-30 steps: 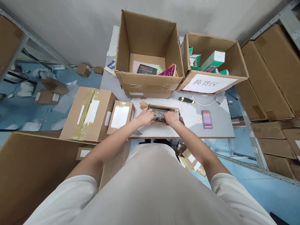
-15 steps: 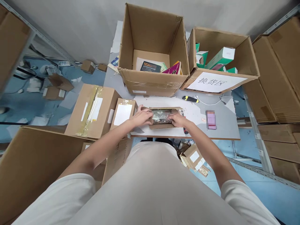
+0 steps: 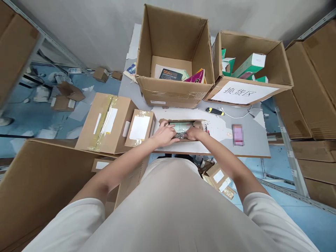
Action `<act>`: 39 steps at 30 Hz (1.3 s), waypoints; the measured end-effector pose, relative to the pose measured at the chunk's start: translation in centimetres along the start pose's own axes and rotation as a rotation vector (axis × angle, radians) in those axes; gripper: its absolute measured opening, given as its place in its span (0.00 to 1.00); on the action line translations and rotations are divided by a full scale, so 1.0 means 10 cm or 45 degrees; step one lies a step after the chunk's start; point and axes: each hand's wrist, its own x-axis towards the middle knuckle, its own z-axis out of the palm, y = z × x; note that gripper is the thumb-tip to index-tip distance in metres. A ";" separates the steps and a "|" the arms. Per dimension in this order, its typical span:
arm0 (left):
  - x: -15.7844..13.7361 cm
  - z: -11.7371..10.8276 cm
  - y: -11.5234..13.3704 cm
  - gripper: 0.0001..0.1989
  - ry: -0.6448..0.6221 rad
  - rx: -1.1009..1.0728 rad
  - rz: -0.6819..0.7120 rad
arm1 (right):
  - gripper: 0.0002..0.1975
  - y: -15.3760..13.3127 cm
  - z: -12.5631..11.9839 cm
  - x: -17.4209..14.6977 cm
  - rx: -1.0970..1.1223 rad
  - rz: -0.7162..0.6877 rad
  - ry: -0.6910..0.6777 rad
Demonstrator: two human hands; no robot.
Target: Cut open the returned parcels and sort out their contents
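Observation:
On the table lies a small open cardboard box (image 3: 203,125), its long side toward me. Inside is a pale green flat item (image 3: 182,126), partly covered along its near side by clear plastic wrap (image 3: 181,135). My left hand (image 3: 165,135) rests over the box's left end, its fingers closed on the wrap. From the right, my right hand (image 3: 193,133) reaches in with bent fingers pinching the wrap. My fingertips are partly hidden in the box. A black and yellow utility knife (image 3: 214,111) lies beyond the box to the right.
Behind stand a big open carton (image 3: 173,91) with books and another carton (image 3: 287,78) with green-white boxes. Two taped parcels (image 3: 122,108) (image 3: 140,127) sit left. A purple-pink packet (image 3: 238,135) lies right. Metal shelving (image 3: 296,171) edges the right side.
The wrap has been drawn toward me, and more of the pale green item shows. Both my hands have shifted to the box's near side. The view has moved slightly.

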 end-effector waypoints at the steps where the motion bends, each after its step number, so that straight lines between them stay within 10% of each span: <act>1: 0.01 0.01 0.01 0.22 -0.044 0.078 -0.001 | 0.22 0.02 0.00 -0.02 -0.001 -0.006 0.014; 11: -0.03 0.20 0.08 0.59 -0.060 0.265 -0.458 | 0.24 0.07 0.09 -0.07 -0.004 -0.021 0.125; 23: -0.05 0.15 0.02 0.52 0.051 0.395 -0.494 | 0.24 0.10 0.15 -0.02 -0.022 -0.044 0.166; 34: 0.17 0.21 0.20 0.17 -0.002 0.166 -0.075 | 0.26 0.11 0.17 -0.01 -0.034 -0.022 0.146; 39: 0.28 0.22 0.14 0.46 -0.123 0.274 -0.220 | 0.26 0.08 0.15 -0.08 -0.062 -0.046 0.171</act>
